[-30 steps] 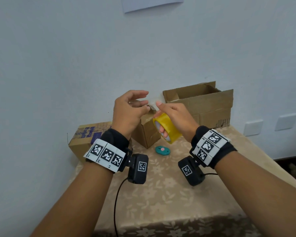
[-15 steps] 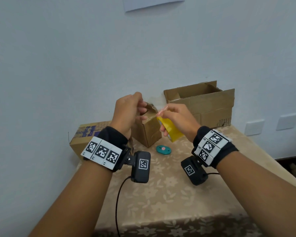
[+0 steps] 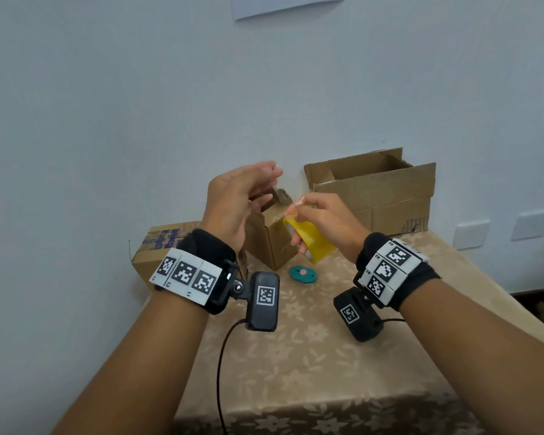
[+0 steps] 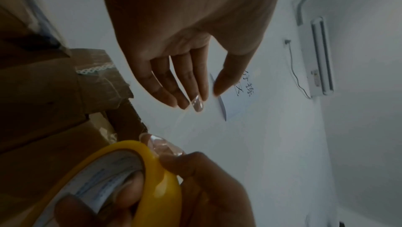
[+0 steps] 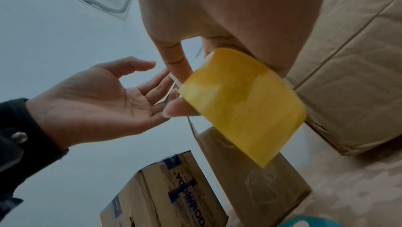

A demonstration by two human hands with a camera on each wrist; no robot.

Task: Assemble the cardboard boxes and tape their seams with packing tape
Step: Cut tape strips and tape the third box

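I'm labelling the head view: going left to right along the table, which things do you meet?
Printed box → small box → teal cutter → yellow tape roll → open box.

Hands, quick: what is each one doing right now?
Left hand: open, fingers straight, holding nothing.
Right hand: fingers curled round the yellow tape roll.

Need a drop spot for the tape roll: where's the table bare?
The near half of the table, in front of the cutter, is bare cloth except the wrist cable. The back is crowded: printed box, small box, open box.
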